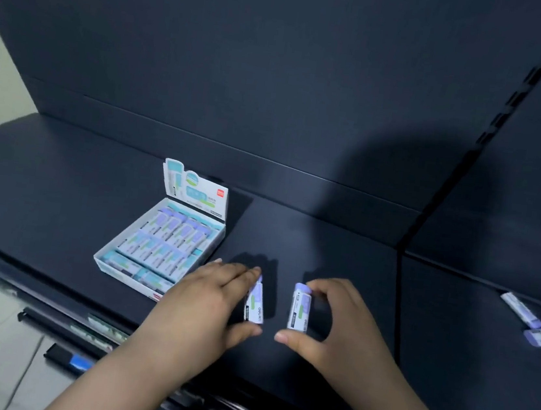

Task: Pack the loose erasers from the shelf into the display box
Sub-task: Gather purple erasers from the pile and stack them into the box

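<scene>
Dark shelf (326,239): left hand (213,296) pinches sleeved eraser (255,301) end to end, fingertip and thumb; right hand (339,325) grips second eraser (299,307) likewise. Display box (130,226) nearly full, just left of left hand, lid flap up. More loose erasers (534,322) far right (three, seemingly). Judged light, firm, slightly rubbery; paper sleeve slick, so hold long sides when slotting in.

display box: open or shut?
Open. The display box has its lid flap standing upright at the back, and rows of packed erasers show inside from above.
</scene>
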`<state>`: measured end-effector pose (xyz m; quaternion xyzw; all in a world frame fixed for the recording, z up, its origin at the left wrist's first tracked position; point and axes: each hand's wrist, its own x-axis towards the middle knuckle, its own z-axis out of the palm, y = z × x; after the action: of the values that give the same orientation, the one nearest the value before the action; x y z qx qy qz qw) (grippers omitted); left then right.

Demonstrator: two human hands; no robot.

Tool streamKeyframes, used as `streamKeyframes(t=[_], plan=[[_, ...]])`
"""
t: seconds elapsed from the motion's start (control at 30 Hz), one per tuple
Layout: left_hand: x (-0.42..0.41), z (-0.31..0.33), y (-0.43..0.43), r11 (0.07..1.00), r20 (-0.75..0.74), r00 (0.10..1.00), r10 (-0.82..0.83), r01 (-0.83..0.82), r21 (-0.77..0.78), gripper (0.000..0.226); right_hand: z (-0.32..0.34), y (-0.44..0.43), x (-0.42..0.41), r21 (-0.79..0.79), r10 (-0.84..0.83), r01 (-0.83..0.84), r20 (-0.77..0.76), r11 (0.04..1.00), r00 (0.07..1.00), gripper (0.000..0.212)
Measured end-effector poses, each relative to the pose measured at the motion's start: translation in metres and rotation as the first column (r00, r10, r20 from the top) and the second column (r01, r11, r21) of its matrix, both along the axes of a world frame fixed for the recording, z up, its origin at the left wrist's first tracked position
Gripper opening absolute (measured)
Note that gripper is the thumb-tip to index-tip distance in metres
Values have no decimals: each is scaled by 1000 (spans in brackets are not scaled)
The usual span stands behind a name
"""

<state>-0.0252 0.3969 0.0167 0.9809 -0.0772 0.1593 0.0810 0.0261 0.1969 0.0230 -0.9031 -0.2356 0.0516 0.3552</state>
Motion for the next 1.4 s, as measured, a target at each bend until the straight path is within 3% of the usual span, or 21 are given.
streamKeyframes(t=[0.37,0.47,0.6,0.8,1.0,1.4], plan=[[19,0,164,996,43,996,-76,74,39,64,6,150,2,-81,-6,12,78,997,997,68],[27,-4,203,994,6,994,-111,111,17,64,2,186,-1,-95,-33,43,99,995,995,71],[29,-3,233,980,-149,969,-195,189,-54,71,-3,220,-7,-102,-78,91,129,991,989,74],[32,-8,239,923,-170,907,-385,380,-66,67,-10,236,-15,-203,-154,182,148,962,977,102],[37,-4,242,920,-184,903,-388,390,-30,80,0,232,-25,-138,-266,280,109,950,958,85],[37,9,202,895,-206,881,-427,444,45,62,7,198,-44,-188,-360,377,120,907,925,86]])
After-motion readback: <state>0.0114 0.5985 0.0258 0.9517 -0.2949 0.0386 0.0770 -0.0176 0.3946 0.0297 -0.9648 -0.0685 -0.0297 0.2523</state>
